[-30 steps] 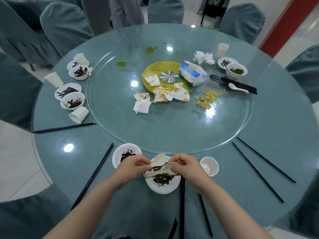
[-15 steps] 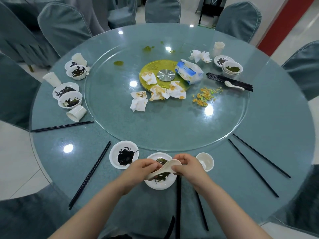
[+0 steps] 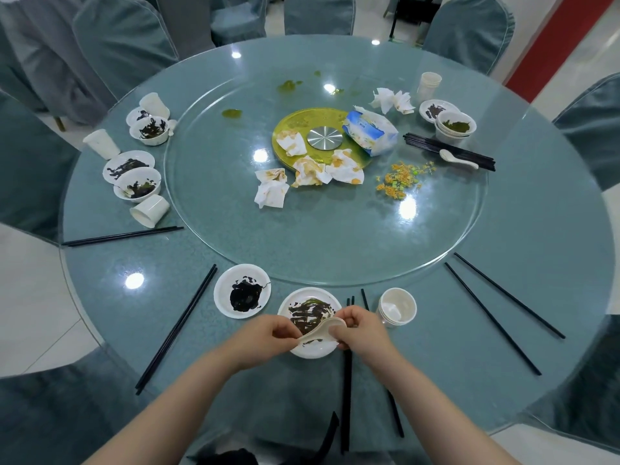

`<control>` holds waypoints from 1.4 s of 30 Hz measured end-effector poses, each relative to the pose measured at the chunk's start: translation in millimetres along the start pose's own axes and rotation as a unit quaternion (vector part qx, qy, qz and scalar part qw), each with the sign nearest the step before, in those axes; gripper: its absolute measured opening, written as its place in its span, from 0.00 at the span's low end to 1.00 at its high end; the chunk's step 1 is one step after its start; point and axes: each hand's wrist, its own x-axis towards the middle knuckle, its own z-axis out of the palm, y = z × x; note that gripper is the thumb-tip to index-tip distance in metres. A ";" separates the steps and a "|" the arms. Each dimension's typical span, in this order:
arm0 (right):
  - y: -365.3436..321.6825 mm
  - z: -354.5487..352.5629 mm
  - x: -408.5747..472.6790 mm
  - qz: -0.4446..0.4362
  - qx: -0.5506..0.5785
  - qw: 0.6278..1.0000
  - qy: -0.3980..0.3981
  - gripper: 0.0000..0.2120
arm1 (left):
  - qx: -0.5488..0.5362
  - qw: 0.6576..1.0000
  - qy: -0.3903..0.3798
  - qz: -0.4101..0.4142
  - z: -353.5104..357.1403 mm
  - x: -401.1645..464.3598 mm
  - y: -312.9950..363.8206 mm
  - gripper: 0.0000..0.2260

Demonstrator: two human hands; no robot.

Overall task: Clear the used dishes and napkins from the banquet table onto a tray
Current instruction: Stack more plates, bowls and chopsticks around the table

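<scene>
Both hands pinch one white spoon (image 3: 321, 330) between them: the left hand (image 3: 265, 340) holds the handle end with curled fingers, and the right hand (image 3: 360, 332) curls round the bowl end. The spoon hangs just above the near rim of a white plate (image 3: 313, 322) smeared with dark sauce and a trace of green, which sits on the banquet table (image 3: 503, 280) at the person's edge. Whether the spoon touches the plate I cannot quite tell, since the fingers cover the point where they would meet.

Just left of that plate lies a second plate (image 3: 242, 290) with a thick dark blot in its middle, and just right stands a white cup (image 3: 397, 307) that looks like several nested together. Black chopsticks (image 3: 347, 374) run toward the person from under the right hand.

No tray shows anywhere in view, so the carry is a risk in itself: stacked plates wet with sauce could slide on one another and drip onto the glass. A spoon held only at its tips could slip if sauce has greased it, and drop onto the plate or the glass. Reaching across, the right forearm passes over the chopsticks and close by the cup, and a careless sweep could roll the one and tip the other
</scene>
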 end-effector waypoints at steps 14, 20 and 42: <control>21.3 19.7 -0.2 -0.054 -0.151 0.986 -0.042 0.09 | 0.018 0.998 0.052 -0.030 -16.1 -23.5 -69.8 0.05; 26.1 22.7 0.8 -0.053 -0.156 0.985 -0.047 0.06 | -0.004 0.991 0.106 -0.078 -21.1 -30.3 -101.9 0.07; 29.1 16.1 -2.1 -0.031 -0.135 0.990 -0.034 0.05 | 0.132 0.957 0.229 0.123 2.4 5.1 -107.1 0.07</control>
